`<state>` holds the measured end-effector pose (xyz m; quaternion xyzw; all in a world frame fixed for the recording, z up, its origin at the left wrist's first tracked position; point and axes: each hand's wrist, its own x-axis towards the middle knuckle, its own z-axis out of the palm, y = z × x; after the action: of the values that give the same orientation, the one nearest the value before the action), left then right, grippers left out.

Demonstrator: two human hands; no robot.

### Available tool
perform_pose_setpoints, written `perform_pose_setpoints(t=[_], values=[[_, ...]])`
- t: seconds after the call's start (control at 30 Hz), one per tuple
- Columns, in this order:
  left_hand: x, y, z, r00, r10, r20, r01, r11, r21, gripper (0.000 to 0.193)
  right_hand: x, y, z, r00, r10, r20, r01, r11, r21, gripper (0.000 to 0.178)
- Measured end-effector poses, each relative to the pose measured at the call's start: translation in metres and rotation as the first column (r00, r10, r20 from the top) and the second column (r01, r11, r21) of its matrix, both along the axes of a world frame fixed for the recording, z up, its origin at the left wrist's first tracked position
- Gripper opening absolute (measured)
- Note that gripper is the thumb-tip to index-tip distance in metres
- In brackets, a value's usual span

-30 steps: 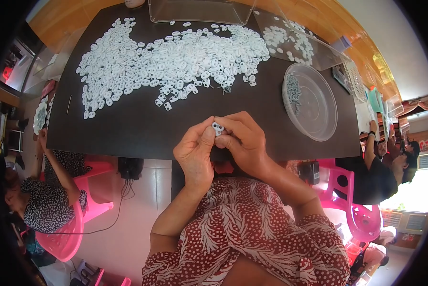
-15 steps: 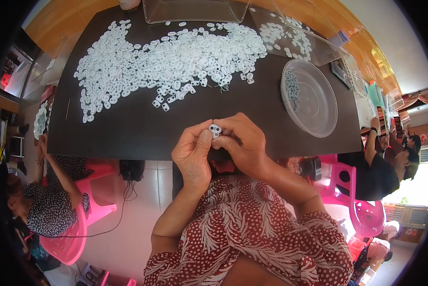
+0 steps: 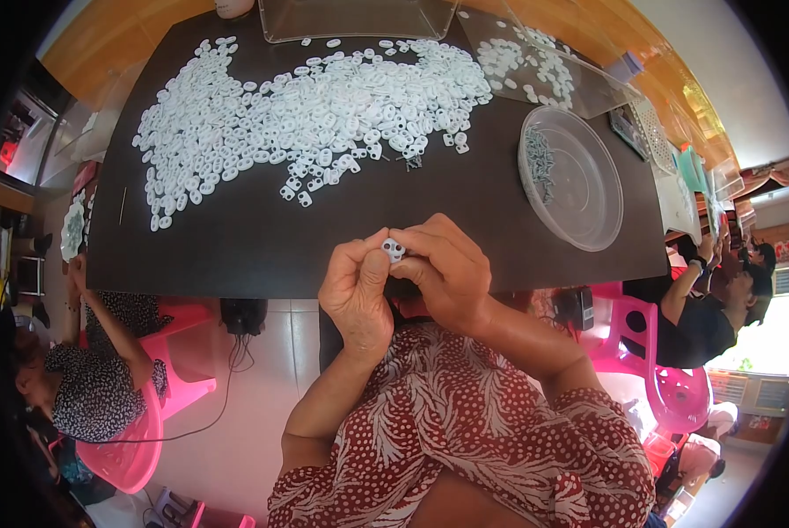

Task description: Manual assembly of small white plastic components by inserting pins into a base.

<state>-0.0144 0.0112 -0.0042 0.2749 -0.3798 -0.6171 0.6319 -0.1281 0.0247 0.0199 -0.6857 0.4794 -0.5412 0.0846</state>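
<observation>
Two hands hold one small white piece at the near edge of the black table (image 3: 236, 255).

The left hand (image 3: 357, 295) and the right hand (image 3: 447, 271) are curled up close, touching each other, and their fingertips pinch the small white piece (image 3: 394, 250) between them. On the table beyond the hands lies a big pile of white pieces (image 3: 306, 114). On the table's right side sits a round clear dish (image 3: 588, 189) with little dark screws (image 3: 540, 163) in it. A clear box (image 3: 355, 18) stands at the table's far edge.

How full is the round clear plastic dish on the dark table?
Nearly empty: the round clear plastic dish holds only a small cluster of small dark metal pieces near its left rim.
</observation>
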Motion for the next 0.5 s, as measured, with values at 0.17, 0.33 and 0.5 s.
perform_pose_setpoints(t=[0.17,0.33,0.5], values=[[-0.0006,0.0007,-0.0002,1.0,0.018,0.011,-0.018,1.0,0.005,0.019,0.0012,-0.0017,0.0003,1.0,-0.003,-0.029,0.002,1.0,-0.018,0.034],[0.0015,0.0005,0.0072,0.999,0.032,0.037,-0.033,0.999,0.025,0.019,0.0048,-0.0015,0.006,1.0,0.0,-0.025,0.001,0.999,0.034,0.035],[0.0018,0.0011,0.003,0.999,0.02,0.031,-0.02,1.0,0.002,0.018,0.0022,-0.0032,0.0052,0.997,-0.01,-0.073,0.009,1.0,-0.008,0.033]])
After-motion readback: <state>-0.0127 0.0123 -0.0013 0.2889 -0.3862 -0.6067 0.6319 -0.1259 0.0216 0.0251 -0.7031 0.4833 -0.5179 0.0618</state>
